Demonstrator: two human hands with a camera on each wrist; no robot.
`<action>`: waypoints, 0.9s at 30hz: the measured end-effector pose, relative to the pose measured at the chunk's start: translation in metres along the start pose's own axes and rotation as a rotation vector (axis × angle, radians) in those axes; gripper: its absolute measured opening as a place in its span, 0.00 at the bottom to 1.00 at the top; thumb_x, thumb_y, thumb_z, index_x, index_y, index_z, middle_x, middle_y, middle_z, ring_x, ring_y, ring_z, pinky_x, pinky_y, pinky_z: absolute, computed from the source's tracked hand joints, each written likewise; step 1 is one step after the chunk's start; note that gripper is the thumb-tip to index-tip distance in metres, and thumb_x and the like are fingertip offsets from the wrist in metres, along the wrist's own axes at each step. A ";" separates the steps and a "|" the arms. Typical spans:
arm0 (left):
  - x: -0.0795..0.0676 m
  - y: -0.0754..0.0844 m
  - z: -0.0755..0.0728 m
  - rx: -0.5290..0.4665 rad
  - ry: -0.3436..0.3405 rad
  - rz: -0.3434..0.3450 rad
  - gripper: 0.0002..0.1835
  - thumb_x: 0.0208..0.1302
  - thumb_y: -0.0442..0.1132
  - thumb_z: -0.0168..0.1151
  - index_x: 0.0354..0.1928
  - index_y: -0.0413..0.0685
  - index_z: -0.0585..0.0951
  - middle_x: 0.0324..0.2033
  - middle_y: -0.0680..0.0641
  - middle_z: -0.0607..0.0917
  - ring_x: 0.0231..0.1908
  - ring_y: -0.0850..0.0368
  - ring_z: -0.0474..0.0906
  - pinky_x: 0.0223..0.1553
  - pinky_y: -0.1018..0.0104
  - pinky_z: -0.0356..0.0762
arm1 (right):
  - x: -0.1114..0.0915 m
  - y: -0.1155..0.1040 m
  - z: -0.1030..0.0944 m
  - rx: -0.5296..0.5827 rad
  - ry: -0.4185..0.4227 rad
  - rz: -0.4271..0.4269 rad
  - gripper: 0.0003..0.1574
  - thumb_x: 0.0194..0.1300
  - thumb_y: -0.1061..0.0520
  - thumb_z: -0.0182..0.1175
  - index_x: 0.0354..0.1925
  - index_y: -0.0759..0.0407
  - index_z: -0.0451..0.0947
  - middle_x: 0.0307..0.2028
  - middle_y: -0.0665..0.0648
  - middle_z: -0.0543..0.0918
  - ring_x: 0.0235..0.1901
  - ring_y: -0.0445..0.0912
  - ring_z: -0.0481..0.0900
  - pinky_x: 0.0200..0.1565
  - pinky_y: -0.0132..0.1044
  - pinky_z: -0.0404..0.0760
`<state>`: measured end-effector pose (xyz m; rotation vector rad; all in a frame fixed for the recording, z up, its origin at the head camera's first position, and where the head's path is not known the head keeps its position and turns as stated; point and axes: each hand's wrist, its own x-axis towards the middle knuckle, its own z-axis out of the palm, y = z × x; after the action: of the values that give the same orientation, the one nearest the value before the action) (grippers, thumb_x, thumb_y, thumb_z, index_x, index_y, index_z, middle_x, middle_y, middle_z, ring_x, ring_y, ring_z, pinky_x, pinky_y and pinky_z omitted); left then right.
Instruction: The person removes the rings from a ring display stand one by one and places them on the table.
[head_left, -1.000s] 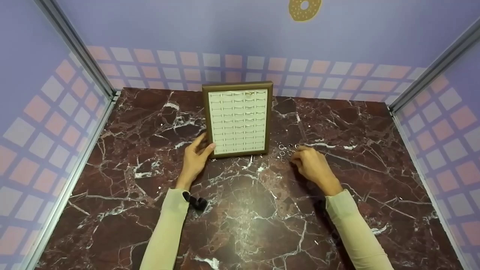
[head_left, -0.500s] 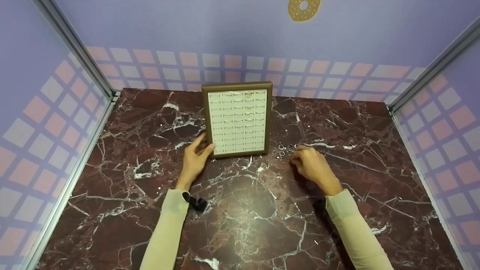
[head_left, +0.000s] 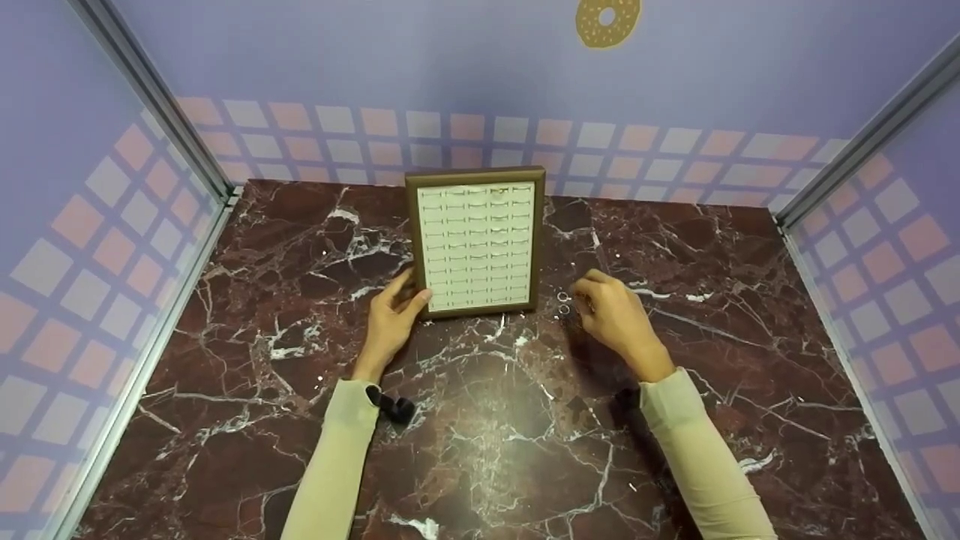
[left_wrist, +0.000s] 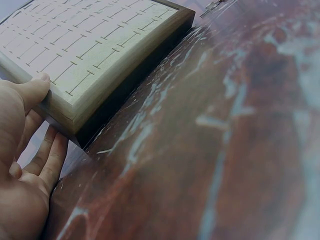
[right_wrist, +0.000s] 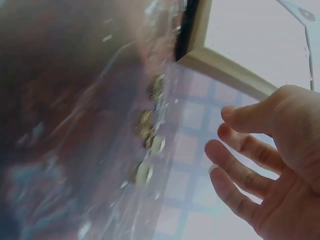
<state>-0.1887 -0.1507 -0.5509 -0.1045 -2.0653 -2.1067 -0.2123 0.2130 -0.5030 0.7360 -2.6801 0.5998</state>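
A brown-framed ring display board (head_left: 538,240) stands upright, its white face lined with rows of slots. A gold-coloured ring (head_left: 499,190) sits in the top row. My left hand (head_left: 390,319) holds the board's lower left corner; in the left wrist view the thumb (left_wrist: 37,89) lies on the front and the fingers reach behind. My right hand (head_left: 613,315) is just right of the board, beside loose rings (head_left: 563,297) on the table. In the right wrist view its thumb and forefinger (right_wrist: 227,132) come close together; I cannot tell whether a ring is between them.
Dark red marble-patterned tabletop (head_left: 480,420) spreads under both hands. Behind it rises a lilac wall (head_left: 480,67) with pink and white squares, and side walls flank the table. The right wrist view shows several small rings (right_wrist: 143,172) lying in a blurred row.
My right hand has shifted slightly up and left from the loose rings toward the board, and now covers some of them. The left hand and board keep their place.
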 end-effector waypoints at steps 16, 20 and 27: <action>-0.001 0.002 0.000 0.044 0.004 0.022 0.30 0.66 0.32 0.67 0.68 0.34 0.71 0.59 0.32 0.79 0.56 0.37 0.78 0.61 0.49 0.77 | 0.057 -0.036 -0.005 0.054 0.203 -0.061 0.06 0.65 0.63 0.64 0.39 0.58 0.86 0.37 0.53 0.82 0.33 0.48 0.81 0.37 0.42 0.84; -0.001 0.001 0.000 0.032 0.010 0.014 0.30 0.66 0.31 0.67 0.68 0.33 0.71 0.59 0.32 0.79 0.56 0.36 0.78 0.61 0.50 0.77 | 0.074 -0.044 -0.006 0.095 0.249 -0.073 0.07 0.65 0.63 0.64 0.41 0.59 0.86 0.39 0.54 0.83 0.36 0.49 0.82 0.41 0.40 0.85; 0.001 -0.001 0.001 0.008 0.007 0.018 0.29 0.66 0.31 0.66 0.68 0.33 0.71 0.59 0.31 0.79 0.55 0.36 0.78 0.57 0.60 0.80 | 0.100 -0.055 -0.007 0.149 0.312 -0.106 0.08 0.65 0.66 0.64 0.43 0.63 0.85 0.41 0.57 0.83 0.39 0.49 0.83 0.45 0.35 0.85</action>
<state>-0.1896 -0.1497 -0.5518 -0.1138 -2.0613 -2.0854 -0.2637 0.1315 -0.4413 0.7481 -2.3157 0.8192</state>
